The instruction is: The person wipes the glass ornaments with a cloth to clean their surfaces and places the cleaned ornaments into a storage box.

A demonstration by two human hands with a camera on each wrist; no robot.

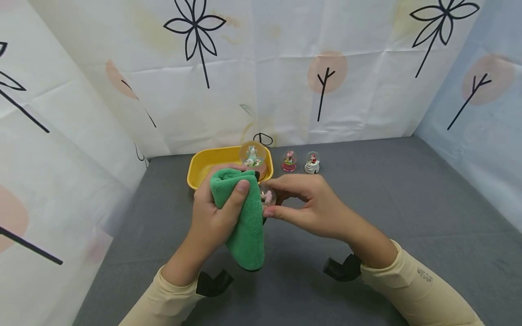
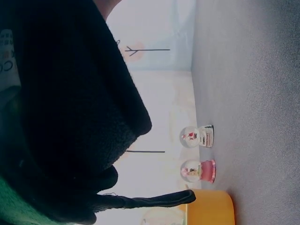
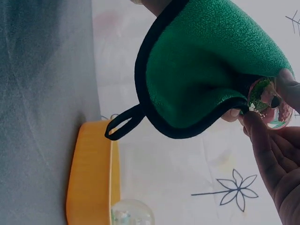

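A green cloth with a dark edge and a hanging loop hangs from my left hand, whose thumb presses it from the front. Against the cloth's right side is a small snow globe with a pink figure inside. My right hand pinches this globe between thumb and fingers. In the right wrist view the cloth wraps part of the globe, and fingertips hold it at its sides. Part of the globe is hidden behind the cloth.
Behind the hands stands a yellow tray with a larger snow globe in it. To its right, two small snow globes stand on the grey table: one with a pink base, one with a white base. A patterned sheet hangs behind.
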